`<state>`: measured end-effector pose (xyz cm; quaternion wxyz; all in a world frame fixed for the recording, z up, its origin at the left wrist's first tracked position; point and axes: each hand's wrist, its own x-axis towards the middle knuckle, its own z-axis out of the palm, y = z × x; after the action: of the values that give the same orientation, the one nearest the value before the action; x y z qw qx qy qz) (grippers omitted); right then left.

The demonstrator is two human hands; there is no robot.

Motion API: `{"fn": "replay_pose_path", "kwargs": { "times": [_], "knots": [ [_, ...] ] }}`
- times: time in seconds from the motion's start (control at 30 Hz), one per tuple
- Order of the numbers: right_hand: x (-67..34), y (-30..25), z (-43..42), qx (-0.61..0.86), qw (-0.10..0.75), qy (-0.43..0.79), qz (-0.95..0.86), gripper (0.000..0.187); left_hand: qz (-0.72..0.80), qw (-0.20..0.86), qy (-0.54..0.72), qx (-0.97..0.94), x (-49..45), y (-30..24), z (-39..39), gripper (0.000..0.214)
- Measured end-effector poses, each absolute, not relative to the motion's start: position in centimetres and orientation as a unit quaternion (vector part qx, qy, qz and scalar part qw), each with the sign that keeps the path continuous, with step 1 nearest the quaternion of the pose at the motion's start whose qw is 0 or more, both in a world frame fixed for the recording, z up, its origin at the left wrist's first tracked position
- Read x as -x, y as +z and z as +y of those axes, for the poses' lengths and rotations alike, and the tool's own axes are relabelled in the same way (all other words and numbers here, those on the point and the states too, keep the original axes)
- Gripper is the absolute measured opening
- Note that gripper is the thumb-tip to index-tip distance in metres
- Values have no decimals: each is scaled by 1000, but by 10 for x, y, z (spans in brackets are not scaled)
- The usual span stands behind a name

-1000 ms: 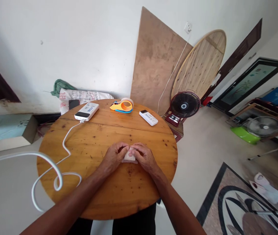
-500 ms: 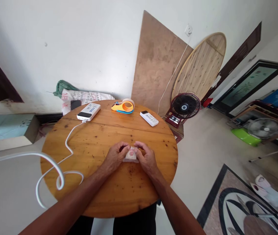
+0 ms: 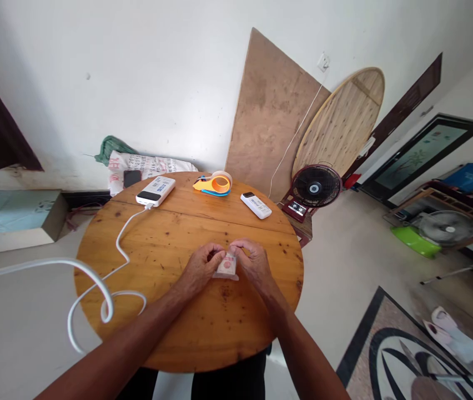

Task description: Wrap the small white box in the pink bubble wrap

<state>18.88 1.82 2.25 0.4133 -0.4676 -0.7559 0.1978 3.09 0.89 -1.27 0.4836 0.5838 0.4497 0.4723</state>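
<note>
A small whitish packet with red print [image 3: 227, 266] is between my hands, low over the round wooden table [image 3: 170, 328]. It looks wrapped in clear plastic, and its lower edge sticks out towards me. My left hand [image 3: 204, 265] pinches the packet's upper left edge between thumb and fingers. At the upper right edge, my right hand [image 3: 255, 262] pinches it with the thumb and fingertips close together. The fingers partly cover the top of the packet, and its contents cannot be made out.
A white power bank [image 3: 155, 191] with a white cable [image 3: 120, 236] lies at the table's back left. Beyond the hands are an orange tape dispenser [image 3: 212, 184] and a second white power bank [image 3: 256, 205]. A dark red fan [image 3: 315, 188] stands past the right edge.
My fingertips have shifted up to the packet's top edge, so more of its printed face shows. The whole view has tilted slightly.
</note>
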Motion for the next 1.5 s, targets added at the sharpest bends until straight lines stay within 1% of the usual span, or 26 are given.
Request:
{"fn": "replay_pose_path", "kwargs": {
  "times": [0.13,0.37,0.47,0.63,0.83,0.93,1.03,1.2,1.33,1.5],
  "knots": [
    [-187,21,9,463,398,168,-774,16,458,456,468,-602,-30,-12,10,28],
    [-189,21,-13,430,324,34,-842,19,471,413,458,-631,-30,-16,11,28],
    [-190,17,-22,428,298,-11,-853,20,476,421,459,-620,-30,-16,12,28],
    [-191,3,-30,445,279,-71,-848,32,477,427,468,-609,-31,-19,14,26],
    [-191,-4,-31,448,275,-115,-843,31,454,487,477,-574,-28,-23,13,25],
    [-190,-5,-32,444,283,-118,-842,30,449,505,478,-561,-28,-20,12,24],
    [-190,-5,-33,447,292,-90,-841,26,448,519,479,-549,-28,-15,11,25],
    [-190,-4,-33,468,312,-49,-825,40,449,538,476,-532,-29,-13,11,29],
    [-188,-1,-32,471,298,-45,-829,28,441,532,482,-539,-29,-16,12,27],
    [-188,-2,-31,472,301,-22,-829,27,458,509,475,-553,-28,-16,12,27]
  ]
}}
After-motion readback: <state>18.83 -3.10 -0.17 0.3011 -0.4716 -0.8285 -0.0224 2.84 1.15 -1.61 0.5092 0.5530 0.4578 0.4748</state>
